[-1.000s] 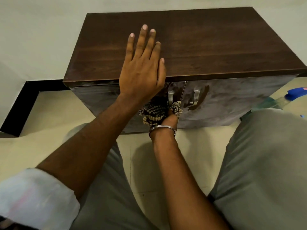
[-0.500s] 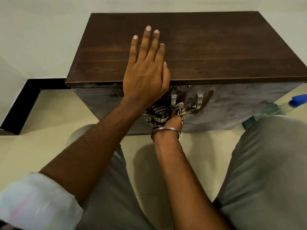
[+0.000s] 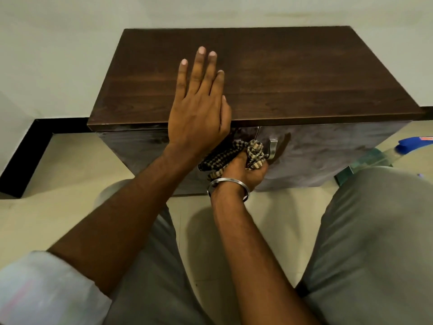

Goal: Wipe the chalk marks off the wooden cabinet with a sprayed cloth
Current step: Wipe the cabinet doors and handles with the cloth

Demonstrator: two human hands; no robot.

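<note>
A low dark wooden cabinet (image 3: 293, 73) stands against the wall, its two front doors smeared with pale streaks. My left hand (image 3: 199, 109) lies flat on the cabinet top near the front edge, fingers straight. My right hand (image 3: 243, 171), with a metal bangle at the wrist, grips a bunched checked cloth (image 3: 234, 152) and presses it against the front where the two doors meet, just left of a metal handle (image 3: 272, 148). The left door's handle is hidden behind the cloth.
A spray bottle (image 3: 384, 156) with a blue head lies on the tiled floor at the right, partly behind my right knee (image 3: 375, 231). A black skirting strip (image 3: 28, 156) runs along the wall at the left. My legs flank the floor before the cabinet.
My right hand has carried the cloth a little rightward across the door fronts towards the handles. My left hand stays flat on the top. The view has shifted slightly.
</note>
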